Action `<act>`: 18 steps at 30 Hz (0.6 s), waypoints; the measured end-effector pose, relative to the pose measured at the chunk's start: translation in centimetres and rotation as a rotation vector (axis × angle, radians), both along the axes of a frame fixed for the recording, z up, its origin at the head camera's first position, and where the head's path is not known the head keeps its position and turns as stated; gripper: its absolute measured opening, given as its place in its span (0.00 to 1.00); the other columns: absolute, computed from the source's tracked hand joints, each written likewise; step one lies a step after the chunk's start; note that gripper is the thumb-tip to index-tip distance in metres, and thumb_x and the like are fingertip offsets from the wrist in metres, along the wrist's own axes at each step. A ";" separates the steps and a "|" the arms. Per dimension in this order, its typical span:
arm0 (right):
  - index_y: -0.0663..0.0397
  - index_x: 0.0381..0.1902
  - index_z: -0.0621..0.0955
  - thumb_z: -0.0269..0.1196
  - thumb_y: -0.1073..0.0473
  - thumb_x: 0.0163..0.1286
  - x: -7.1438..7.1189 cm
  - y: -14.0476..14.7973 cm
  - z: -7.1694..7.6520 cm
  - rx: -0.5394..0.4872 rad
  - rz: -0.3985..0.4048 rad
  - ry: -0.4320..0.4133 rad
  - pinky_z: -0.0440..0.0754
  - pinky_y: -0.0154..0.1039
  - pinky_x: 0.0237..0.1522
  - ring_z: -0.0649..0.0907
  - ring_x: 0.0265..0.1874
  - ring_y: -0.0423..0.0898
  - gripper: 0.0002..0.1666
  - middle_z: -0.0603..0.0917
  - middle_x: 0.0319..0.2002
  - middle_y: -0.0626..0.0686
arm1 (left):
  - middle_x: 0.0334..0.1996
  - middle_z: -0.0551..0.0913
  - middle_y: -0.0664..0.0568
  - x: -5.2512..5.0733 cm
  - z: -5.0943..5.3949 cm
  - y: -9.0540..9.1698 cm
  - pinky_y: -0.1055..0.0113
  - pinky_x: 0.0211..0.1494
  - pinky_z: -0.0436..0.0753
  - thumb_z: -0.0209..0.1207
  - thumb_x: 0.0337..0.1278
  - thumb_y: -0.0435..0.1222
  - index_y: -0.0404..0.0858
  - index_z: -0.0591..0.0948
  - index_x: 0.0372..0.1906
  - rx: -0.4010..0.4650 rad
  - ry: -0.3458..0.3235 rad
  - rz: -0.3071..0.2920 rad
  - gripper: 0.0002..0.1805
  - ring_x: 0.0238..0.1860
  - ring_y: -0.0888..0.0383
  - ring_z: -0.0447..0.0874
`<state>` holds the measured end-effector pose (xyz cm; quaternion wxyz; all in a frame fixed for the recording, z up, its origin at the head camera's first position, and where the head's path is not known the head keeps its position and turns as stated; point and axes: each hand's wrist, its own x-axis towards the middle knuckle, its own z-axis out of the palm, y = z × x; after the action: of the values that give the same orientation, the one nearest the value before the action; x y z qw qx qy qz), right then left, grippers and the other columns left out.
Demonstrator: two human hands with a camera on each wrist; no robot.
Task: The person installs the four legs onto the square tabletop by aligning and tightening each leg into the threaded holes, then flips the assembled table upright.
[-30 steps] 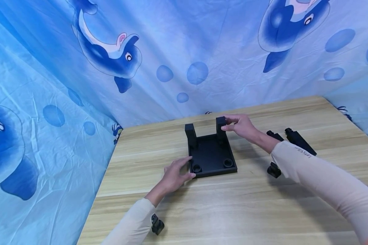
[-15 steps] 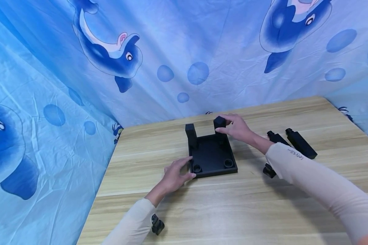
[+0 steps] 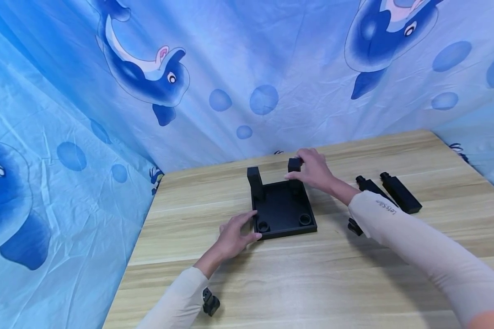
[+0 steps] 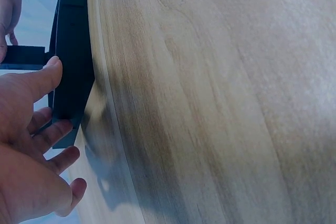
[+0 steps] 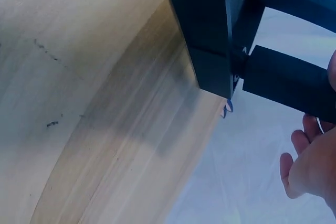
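An upturned black tabletop (image 3: 283, 211) with a raised rim lies on the wooden table. Its two near corners have round sockets; legs stand at the two far corners. The far-left leg (image 3: 255, 183) is upright with no hand on it. My right hand (image 3: 316, 170) grips the upper part of the far-right leg (image 5: 289, 80) between thumb and fingers. At the near-left corner, my left hand (image 3: 233, 235) holds the tabletop, thumb at the front edge and index finger along the left side. In the left wrist view, its other fingers are loosely bent beside the black edge.
Two loose black legs with threaded ends lie to the right: one leg (image 3: 400, 192) in full view, the other leg (image 3: 372, 186) partly behind the right sleeve. A blue dolphin-print curtain (image 3: 238, 68) hangs behind the wooden table (image 3: 296, 278).
My right hand has turned about the far-right leg and its grip has shifted; the leg's square top rotated, then faced front again. The right forearm moved slightly left. My left hand stays put.
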<state>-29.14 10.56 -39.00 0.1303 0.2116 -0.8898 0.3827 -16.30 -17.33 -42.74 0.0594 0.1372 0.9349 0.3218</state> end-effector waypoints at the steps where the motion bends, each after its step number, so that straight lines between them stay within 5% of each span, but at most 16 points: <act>1: 0.56 0.38 0.75 0.75 0.49 0.53 0.0 0.1 0.1 -0.003 0.013 -0.017 0.60 0.57 0.47 0.71 0.44 0.56 0.25 0.77 0.36 0.54 | 0.67 0.70 0.51 0.0 0.1 0.0 0.41 0.60 0.55 0.65 0.57 0.45 0.47 0.68 0.70 -0.002 0.000 0.001 0.35 0.68 0.49 0.63; 10: 0.53 0.67 0.70 0.64 0.53 0.68 -0.1 1.3 2.0 -0.054 0.233 -0.194 0.60 0.59 0.61 0.69 0.61 0.55 0.32 0.75 0.60 0.58 | 0.67 0.70 0.51 0.0 0.0 -0.1 0.41 0.59 0.55 0.65 0.57 0.46 0.47 0.68 0.70 -0.003 -0.004 0.000 0.35 0.68 0.49 0.63; 14: 0.54 0.66 0.73 0.60 0.58 0.71 -0.2 1.7 2.7 -0.045 0.296 -0.216 0.62 0.57 0.62 0.68 0.63 0.56 0.27 0.76 0.61 0.58 | 0.67 0.70 0.51 0.0 0.0 -0.1 0.42 0.59 0.55 0.65 0.57 0.46 0.47 0.68 0.70 0.003 -0.006 -0.001 0.35 0.68 0.49 0.63; 18: 0.54 0.60 0.79 0.61 0.59 0.70 -0.2 1.6 2.7 -0.049 0.265 -0.198 0.66 0.54 0.59 0.71 0.60 0.54 0.21 0.79 0.59 0.56 | 0.67 0.69 0.51 0.1 0.0 -0.1 0.42 0.59 0.55 0.65 0.57 0.46 0.48 0.68 0.70 0.008 -0.012 0.004 0.35 0.68 0.50 0.63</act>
<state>-29.36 12.17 -36.34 -0.0046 0.2849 -0.8530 0.4373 -16.21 -17.39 -42.69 0.0638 0.1337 0.9335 0.3266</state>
